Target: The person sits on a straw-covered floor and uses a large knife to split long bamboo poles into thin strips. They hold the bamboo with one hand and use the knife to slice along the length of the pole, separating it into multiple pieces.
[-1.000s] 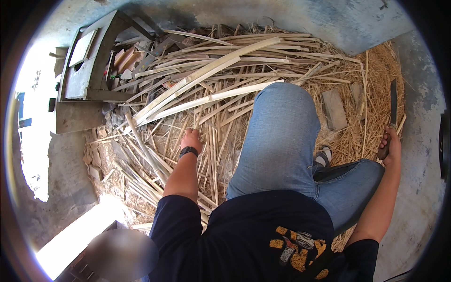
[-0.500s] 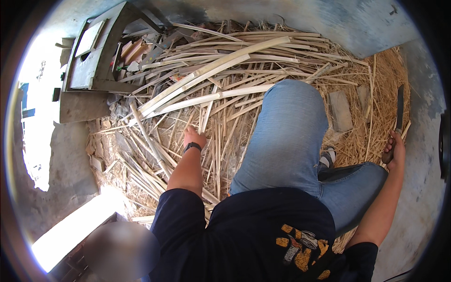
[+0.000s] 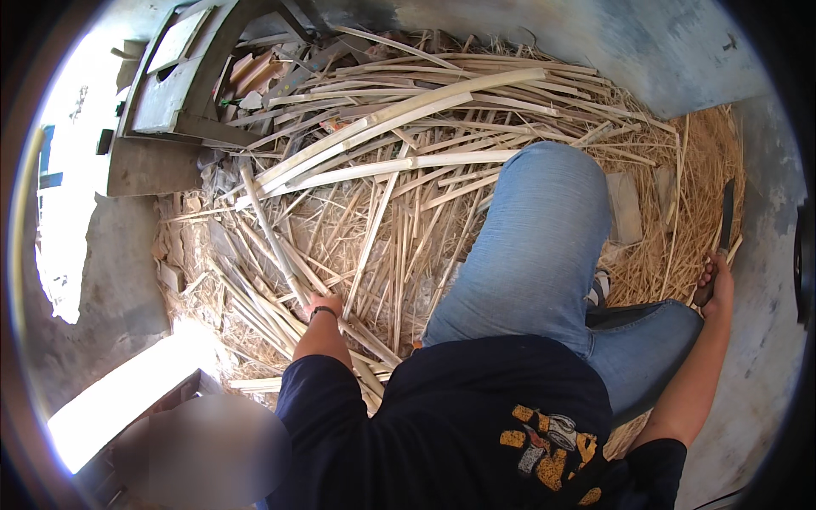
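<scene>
Left grip [image 3: 321, 304] on pale split strip [image 3: 270, 234]

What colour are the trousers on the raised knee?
Light blue denim trousers, clearest in the head view.

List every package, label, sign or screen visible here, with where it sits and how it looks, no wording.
No packages, signs or screens show.
Printed graphic: on the front of the person's dark shirt, low in the picture; blocky yellow-orange shapes around a small grey-white figure.
Around it lie only split bamboo strips; the left hand rests on them, and the right hand holds a dark blade.
</scene>
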The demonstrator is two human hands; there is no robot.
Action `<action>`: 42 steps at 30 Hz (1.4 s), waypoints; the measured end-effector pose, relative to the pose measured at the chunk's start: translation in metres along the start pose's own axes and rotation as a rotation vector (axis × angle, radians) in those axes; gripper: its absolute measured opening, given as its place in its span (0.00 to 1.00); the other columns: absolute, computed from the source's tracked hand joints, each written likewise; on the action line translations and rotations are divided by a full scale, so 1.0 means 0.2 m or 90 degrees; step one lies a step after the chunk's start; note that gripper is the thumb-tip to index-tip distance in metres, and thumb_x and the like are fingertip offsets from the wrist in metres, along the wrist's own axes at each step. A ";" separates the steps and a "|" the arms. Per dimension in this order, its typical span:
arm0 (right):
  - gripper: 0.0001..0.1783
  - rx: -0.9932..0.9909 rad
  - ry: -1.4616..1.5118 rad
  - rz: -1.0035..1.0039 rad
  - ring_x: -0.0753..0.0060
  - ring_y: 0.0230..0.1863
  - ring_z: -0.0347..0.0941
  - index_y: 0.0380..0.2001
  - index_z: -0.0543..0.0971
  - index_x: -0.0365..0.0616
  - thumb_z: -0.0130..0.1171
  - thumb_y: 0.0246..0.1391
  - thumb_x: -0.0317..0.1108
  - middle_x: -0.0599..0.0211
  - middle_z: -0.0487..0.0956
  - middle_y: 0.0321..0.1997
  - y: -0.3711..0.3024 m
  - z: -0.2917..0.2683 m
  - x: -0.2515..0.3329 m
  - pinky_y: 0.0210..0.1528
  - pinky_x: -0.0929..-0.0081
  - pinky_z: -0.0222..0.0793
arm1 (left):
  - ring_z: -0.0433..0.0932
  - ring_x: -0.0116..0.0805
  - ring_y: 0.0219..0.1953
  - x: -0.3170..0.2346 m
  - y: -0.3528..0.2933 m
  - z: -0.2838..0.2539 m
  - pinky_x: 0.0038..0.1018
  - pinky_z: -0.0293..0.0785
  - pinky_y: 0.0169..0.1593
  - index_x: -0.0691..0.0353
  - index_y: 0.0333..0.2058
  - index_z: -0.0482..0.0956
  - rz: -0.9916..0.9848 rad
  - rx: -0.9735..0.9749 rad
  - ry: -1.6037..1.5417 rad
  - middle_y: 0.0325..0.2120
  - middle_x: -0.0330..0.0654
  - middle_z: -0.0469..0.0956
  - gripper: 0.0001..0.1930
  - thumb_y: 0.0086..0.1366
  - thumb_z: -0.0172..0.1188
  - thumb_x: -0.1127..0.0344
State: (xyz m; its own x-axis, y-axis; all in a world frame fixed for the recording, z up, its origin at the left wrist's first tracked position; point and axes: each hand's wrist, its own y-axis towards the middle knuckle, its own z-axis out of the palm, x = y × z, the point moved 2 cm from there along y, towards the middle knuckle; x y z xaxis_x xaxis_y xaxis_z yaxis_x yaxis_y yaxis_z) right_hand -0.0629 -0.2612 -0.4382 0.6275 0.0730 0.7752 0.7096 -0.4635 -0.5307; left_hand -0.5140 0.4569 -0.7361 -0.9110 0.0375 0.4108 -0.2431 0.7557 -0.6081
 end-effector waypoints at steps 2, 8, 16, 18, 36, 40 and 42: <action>0.16 0.035 -0.004 -0.009 0.84 0.22 0.61 0.50 0.75 0.48 0.55 0.63 0.42 0.80 0.66 0.26 0.07 0.10 0.06 0.23 0.81 0.60 | 0.60 0.58 0.68 0.20 0.33 0.19 0.46 0.63 0.67 0.50 0.70 0.55 0.023 0.011 0.022 0.69 0.54 0.53 0.43 0.61 0.60 0.42; 0.17 -0.032 -0.026 0.013 0.84 0.22 0.62 0.50 0.75 0.47 0.57 0.61 0.41 0.80 0.67 0.26 0.01 0.02 -0.01 0.22 0.81 0.62 | 0.48 0.59 0.72 0.14 0.07 -0.02 0.46 0.48 0.73 0.56 0.69 0.56 0.059 0.026 -0.032 0.70 0.60 0.52 0.42 0.64 0.57 0.40; 0.16 -0.008 -0.013 0.004 0.84 0.22 0.62 0.49 0.75 0.46 0.58 0.61 0.40 0.78 0.67 0.26 0.04 0.04 0.01 0.22 0.81 0.62 | 0.58 0.63 0.69 0.18 -0.03 0.01 0.46 0.54 0.72 0.56 0.72 0.50 0.044 -0.014 -0.052 0.70 0.65 0.42 0.46 0.64 0.55 0.36; 0.16 -0.004 -0.018 0.001 0.84 0.22 0.62 0.49 0.75 0.45 0.58 0.61 0.40 0.78 0.67 0.26 0.06 0.01 -0.01 0.23 0.81 0.62 | 0.59 0.63 0.69 0.20 -0.06 0.01 0.46 0.54 0.72 0.56 0.72 0.49 -0.001 -0.003 -0.077 0.71 0.65 0.40 0.47 0.63 0.54 0.35; 0.12 0.013 -0.012 -0.015 0.85 0.22 0.62 0.46 0.76 0.47 0.55 0.65 0.41 0.79 0.68 0.26 0.01 0.06 0.03 0.23 0.81 0.63 | 0.67 0.56 0.63 0.26 -0.29 0.15 0.44 0.64 0.66 0.65 0.61 0.69 0.241 -0.009 0.009 0.59 0.59 0.68 0.32 0.69 0.50 0.44; 0.11 0.029 -0.015 -0.005 0.84 0.24 0.61 0.44 0.75 0.50 0.58 0.62 0.41 0.80 0.66 0.26 0.02 0.06 0.03 0.25 0.81 0.60 | 0.71 0.53 0.61 0.23 -0.23 0.23 0.43 0.67 0.64 0.65 0.56 0.72 0.206 -0.016 0.022 0.58 0.57 0.71 0.31 0.70 0.48 0.42; 0.12 0.022 -0.009 -0.004 0.84 0.24 0.61 0.45 0.75 0.50 0.58 0.62 0.42 0.80 0.66 0.26 0.04 0.03 0.02 0.25 0.82 0.60 | 0.72 0.54 0.61 0.21 -0.24 0.22 0.43 0.68 0.63 0.65 0.56 0.72 0.210 0.004 0.063 0.58 0.57 0.71 0.32 0.69 0.47 0.40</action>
State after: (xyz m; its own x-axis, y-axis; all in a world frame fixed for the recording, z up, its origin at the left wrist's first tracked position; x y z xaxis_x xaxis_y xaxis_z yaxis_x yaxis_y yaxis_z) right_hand -0.0529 -0.2594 -0.4417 0.6271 0.0888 0.7738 0.7244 -0.4317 -0.5375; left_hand -0.5558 0.3932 -0.7195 -0.9043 0.3420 0.2554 0.0564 0.6887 -0.7228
